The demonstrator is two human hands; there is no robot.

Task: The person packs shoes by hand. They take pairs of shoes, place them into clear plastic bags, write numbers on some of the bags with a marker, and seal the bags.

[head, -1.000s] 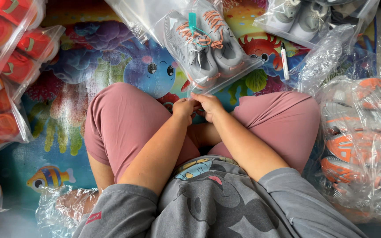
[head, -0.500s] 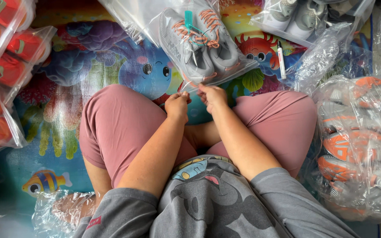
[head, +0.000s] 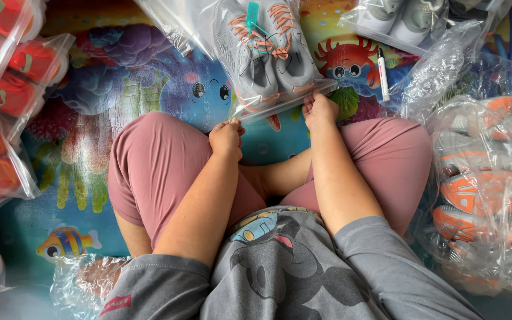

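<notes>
Two hands at centre frame, over your crossed legs. Your right hand (head: 320,109) pinches the near edge of the clear zip bag (head: 268,59) holding grey-and-orange sneakers (head: 271,50); that bag runs up to top centre. Your left hand (head: 226,137) curls closed just below the bag's lower left corner; whether it touches is unclear.

grey shoes (head: 271,56) with orange laces, pink shorts (head: 161,166), sea-creature patterned mat (head: 149,95)
</notes>
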